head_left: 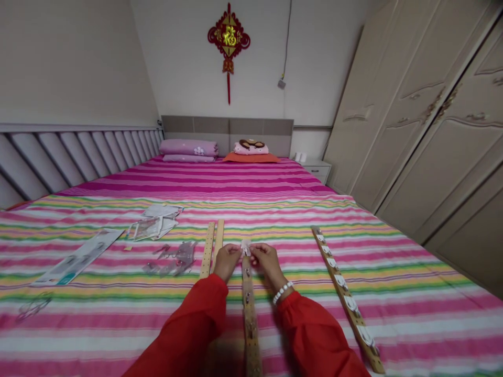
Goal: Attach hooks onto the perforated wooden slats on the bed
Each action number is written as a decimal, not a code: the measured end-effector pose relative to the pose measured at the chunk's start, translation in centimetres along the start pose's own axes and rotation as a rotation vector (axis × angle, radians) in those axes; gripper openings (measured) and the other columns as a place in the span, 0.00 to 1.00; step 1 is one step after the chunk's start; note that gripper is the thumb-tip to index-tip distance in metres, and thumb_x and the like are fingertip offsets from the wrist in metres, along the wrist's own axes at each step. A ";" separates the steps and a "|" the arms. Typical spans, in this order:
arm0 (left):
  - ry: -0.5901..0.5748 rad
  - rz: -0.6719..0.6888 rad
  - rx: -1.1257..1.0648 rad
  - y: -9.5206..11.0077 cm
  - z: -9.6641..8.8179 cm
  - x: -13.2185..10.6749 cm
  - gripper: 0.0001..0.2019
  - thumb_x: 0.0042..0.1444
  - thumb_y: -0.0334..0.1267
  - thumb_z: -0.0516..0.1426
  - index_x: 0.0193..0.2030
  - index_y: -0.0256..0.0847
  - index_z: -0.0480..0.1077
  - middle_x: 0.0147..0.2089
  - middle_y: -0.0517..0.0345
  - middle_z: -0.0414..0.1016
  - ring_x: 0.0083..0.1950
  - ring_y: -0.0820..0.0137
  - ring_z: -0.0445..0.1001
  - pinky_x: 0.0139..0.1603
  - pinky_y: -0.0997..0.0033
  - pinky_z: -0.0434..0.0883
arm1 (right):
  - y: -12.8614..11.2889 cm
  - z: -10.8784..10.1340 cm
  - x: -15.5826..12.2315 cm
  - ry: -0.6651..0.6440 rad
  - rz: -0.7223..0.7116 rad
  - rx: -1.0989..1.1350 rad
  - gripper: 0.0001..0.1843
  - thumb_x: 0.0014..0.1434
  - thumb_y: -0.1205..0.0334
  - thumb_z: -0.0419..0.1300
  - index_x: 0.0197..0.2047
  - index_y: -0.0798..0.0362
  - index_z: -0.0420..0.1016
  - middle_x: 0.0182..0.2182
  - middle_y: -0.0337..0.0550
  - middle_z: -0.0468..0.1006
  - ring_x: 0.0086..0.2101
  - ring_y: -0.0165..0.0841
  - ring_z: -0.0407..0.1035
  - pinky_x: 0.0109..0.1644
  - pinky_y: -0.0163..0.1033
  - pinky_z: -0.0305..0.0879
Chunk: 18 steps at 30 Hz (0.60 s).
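Both hands meet at the far end of a narrow wooden strip (pixel 250 314) that runs toward me on the bed. My left hand (pixel 228 261) pinches the left side of a small clear adhesive hook (pixel 245 246). On its right side, the fingers of my right hand (pixel 267 261) are closed as well. The hook is at the strip's top end; whether it is stuck down I cannot tell. Several small metal hooks sit along the strip nearer to me. A bracelet of white beads (pixel 283 292) circles my right wrist.
Two bare wooden strips (pixel 207 250) lie left of my hands. Loose clear hooks (pixel 183 256), packaging (pixel 155 224), a long hook packet (pixel 80 257) and scissors (pixel 35 305) lie farther left. At right is a strip with several white-backed hooks (pixel 341 283).
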<state>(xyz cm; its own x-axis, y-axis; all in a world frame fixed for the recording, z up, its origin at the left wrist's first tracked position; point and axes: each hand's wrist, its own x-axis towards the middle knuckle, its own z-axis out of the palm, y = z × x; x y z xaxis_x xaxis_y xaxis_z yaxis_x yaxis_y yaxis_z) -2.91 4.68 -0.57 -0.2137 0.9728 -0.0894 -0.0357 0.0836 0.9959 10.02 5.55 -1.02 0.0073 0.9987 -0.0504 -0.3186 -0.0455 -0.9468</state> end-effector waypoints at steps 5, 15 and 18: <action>0.038 0.006 0.117 -1.5 0.1 1.1 0.08 0.38 0.37 0.63 0.21 0.38 0.69 0.17 0.63 0.70 0.23 0.73 0.70 0.26 0.74 0.66 | 1.3 0.2 1.1 0.052 0.000 -0.019 0.11 0.33 0.58 0.66 0.20 0.56 0.73 0.10 0.34 0.69 0.13 0.25 0.59 0.17 0.32 0.54; 0.092 0.036 0.273 -3.3 0.2 2.1 0.06 0.38 0.37 0.60 0.19 0.40 0.69 0.19 0.61 0.71 0.27 0.69 0.71 0.28 0.74 0.63 | 3.6 0.0 1.9 0.110 0.014 -0.041 0.09 0.36 0.59 0.65 0.20 0.55 0.73 0.10 0.33 0.67 0.14 0.26 0.59 0.17 0.32 0.52; 0.102 0.038 0.289 -3.7 0.2 2.3 0.05 0.39 0.38 0.60 0.19 0.40 0.69 0.20 0.61 0.72 0.28 0.69 0.71 0.28 0.74 0.63 | 3.8 -0.1 2.1 0.118 0.020 -0.046 0.08 0.35 0.60 0.65 0.20 0.55 0.72 0.10 0.32 0.67 0.15 0.27 0.60 0.18 0.32 0.52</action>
<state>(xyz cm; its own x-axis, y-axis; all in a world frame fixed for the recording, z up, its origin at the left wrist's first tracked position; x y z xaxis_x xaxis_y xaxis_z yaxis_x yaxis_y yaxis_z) -3.09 6.62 -4.42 -0.3073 0.9508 -0.0387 0.2499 0.1199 0.9608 8.94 7.48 -4.81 0.1136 0.9881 -0.1034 -0.2756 -0.0687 -0.9588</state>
